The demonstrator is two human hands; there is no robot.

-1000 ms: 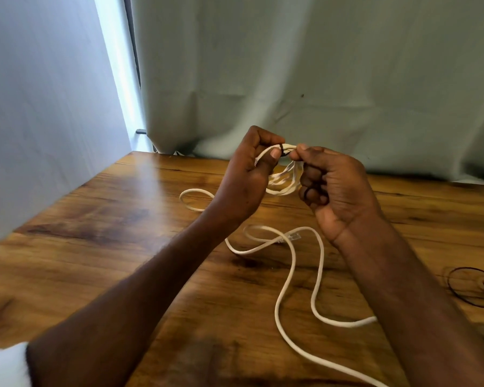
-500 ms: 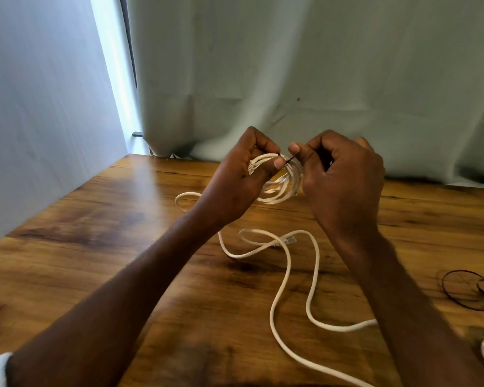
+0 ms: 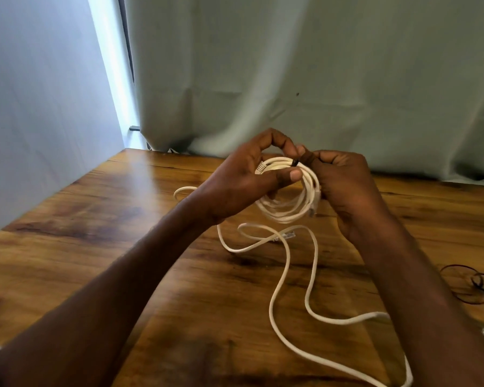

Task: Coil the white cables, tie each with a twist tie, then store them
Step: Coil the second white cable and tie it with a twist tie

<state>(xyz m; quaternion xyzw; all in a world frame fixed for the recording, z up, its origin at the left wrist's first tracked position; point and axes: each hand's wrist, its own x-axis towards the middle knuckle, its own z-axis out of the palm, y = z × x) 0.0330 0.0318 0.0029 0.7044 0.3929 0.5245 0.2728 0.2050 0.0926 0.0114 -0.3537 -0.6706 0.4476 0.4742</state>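
Left hand: curled round the top of the coil, thumb pressed across the bunched white strands, forefinger arched over them, one plug end poking out just beside the thumb. Right hand: closed, fingertips pinching the dark twist tie where it crosses the top of the coil; rest of the tie hidden inside the fist. Coil held in the air above the middle of the desk, toward the far edge, loops hanging down between the two hands.

Below, on the desk: a second white cable lying loose, snaking from the middle toward the near right corner, its clear plug resting just under the coil. Near the right edge, a thin dark wire loop; at the near right corner, something white, mostly cut off, too little showing to name.

Risks, judged from this grip: tie only pinched, apparently not yet twisted tight, so easing the left thumb too soon likely to let the springy loops fan open and the coil fall apart. Short, thin tie easy to lose from the fingertips, then hard to spot against the dark wood grain. Hanging loops close to the loose cable's plug, so lowering the coil carelessly could snag or tangle the two. Twisting round only some strands would leave a loop free.
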